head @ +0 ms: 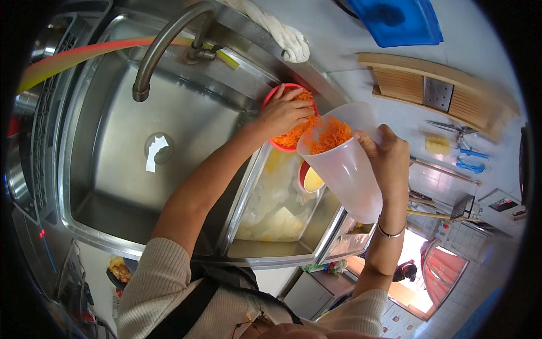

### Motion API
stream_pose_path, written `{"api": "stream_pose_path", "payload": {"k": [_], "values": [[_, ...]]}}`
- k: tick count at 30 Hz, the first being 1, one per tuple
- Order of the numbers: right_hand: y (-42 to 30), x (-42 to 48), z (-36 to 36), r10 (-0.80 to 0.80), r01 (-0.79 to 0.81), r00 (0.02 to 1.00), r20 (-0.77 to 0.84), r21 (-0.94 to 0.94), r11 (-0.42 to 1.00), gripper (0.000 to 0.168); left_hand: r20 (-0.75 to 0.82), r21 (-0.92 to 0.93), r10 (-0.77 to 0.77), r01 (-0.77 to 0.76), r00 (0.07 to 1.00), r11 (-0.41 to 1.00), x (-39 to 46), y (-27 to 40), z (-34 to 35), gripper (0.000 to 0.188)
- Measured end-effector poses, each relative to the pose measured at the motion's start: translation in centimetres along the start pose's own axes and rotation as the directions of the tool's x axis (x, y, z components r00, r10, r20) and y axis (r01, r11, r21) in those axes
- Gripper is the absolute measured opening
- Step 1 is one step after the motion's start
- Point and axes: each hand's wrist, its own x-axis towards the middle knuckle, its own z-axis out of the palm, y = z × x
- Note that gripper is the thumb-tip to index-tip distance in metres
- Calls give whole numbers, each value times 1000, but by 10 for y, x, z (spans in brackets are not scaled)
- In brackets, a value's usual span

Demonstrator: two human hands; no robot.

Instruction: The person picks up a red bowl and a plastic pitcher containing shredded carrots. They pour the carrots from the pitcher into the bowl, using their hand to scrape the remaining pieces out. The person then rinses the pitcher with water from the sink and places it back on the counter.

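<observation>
My left hand [283,112] rests with spread fingers on shredded carrot [292,137] in a red plastic bowl [281,147]. The carrot is piled up to the bowl's rim, and my fingers cover part of it. My right hand [383,148] grips a translucent plastic pitcher [349,182] by its handle side. That pitcher is tilted, its mouth close beside the bowl. More shredded carrot [332,134] fills the mouth of the pitcher. Below the pitcher, a red cup with a yellow inside [313,180] sits in the smaller sink basin [271,250], which holds cloudy liquid.
A large steel sink basin [131,110] lies to the left under a curved faucet [148,55]. A red and yellow strip [93,48] crosses it. Along the back are a white cloth [292,42], a blue plastic container [398,21] and a wooden slicer with a perforated metal plate [438,94].
</observation>
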Motion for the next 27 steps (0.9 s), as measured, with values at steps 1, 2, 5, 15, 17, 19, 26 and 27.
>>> {"api": "stream_pose_path", "payload": {"k": [1,2,5,15,17,19,26,27], "values": [[-1,-1,0,-8,8,1000,-12,3,1000,47,-36,-31,-10,9,999,999,-1,0,0,27],[-5,1,-8,84,-81,993,79,-48,996,46,-70,-62,-21,16,997,998,-2,-1,0,27],[-13,-2,-13,9,-2,998,-57,120,993,45,-142,-124,-40,22,989,992,0,-6,1,27],[-14,-1,-16,-18,16,999,-38,-40,999,51,-205,-121,-93,69,974,990,-3,-5,0,32],[-11,-1,-5,-43,44,999,8,-129,991,51,-207,-131,-79,53,975,990,-4,3,-2,32],[-6,-3,0,-50,52,999,17,-161,986,50,-206,-119,-74,50,976,992,-6,4,-5,32],[-19,2,-9,-96,94,995,-8,-142,986,49,-178,-107,-85,66,980,992,-8,2,-2,35],[-21,3,-10,-101,98,995,-21,-126,987,48,-177,-112,-82,62,981,992,-6,3,-4,36]]}}
